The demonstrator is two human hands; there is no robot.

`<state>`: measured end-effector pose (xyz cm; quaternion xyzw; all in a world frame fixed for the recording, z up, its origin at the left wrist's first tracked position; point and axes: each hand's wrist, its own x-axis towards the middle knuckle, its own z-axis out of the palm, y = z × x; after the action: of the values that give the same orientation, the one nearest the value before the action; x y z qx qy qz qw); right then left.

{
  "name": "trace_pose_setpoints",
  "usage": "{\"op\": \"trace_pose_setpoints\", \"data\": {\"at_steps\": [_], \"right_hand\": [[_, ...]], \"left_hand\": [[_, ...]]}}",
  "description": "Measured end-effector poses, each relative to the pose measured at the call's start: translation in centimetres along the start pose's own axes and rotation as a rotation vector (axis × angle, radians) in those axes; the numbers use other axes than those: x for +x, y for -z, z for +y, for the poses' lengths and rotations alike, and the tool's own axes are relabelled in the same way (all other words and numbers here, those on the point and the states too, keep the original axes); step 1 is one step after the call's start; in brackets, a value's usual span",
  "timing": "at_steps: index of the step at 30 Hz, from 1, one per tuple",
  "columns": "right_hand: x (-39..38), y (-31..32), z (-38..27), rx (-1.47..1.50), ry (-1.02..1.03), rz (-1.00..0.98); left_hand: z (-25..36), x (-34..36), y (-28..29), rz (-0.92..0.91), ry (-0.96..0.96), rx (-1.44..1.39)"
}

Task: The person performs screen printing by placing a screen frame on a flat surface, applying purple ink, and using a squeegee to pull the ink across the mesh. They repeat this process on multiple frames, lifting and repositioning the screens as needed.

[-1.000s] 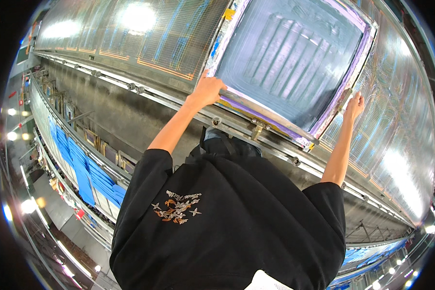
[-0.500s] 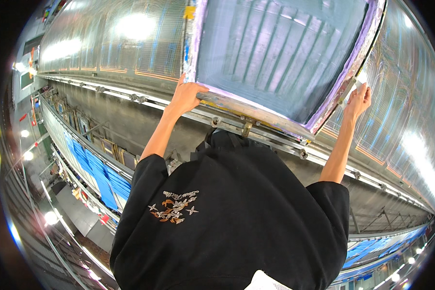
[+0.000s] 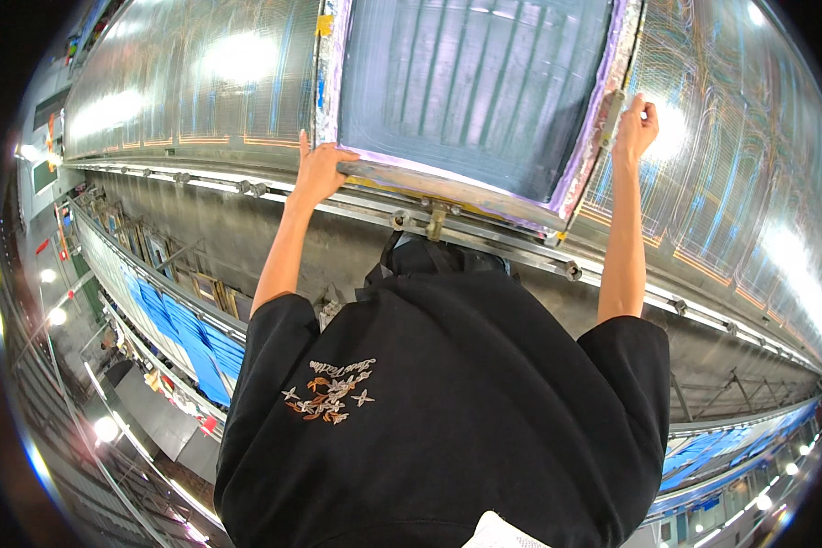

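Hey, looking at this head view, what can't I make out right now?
In the head view:
- Screen frame: far end cut off by the top edge.
- Left hand: palm hidden by its own back.
- Right hand: too small to tell whether it touches the frame.

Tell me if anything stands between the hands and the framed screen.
Nothing visible at the left hand: it touches the framed screen. A metal fitting on the right edge lies between screen and right hand; contact there is unclear.
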<state>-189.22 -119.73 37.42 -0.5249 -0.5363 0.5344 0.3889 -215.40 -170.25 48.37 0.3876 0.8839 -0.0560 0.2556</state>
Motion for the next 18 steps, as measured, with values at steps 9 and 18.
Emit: {"op": "trace_pose_setpoints", "data": {"at_steps": [9, 18], "right_hand": [[0.6, -1.7, 1.7, -0.147, 0.064, 0.04], [0.3, -2.9, 2.5, -0.197, -0.03, 0.012]], "left_hand": [[0.1, -0.5, -0.1, 0.018, 0.037, 0.003], [-0.6, -0.1, -0.3, 0.008, 0.043, 0.003]]}}
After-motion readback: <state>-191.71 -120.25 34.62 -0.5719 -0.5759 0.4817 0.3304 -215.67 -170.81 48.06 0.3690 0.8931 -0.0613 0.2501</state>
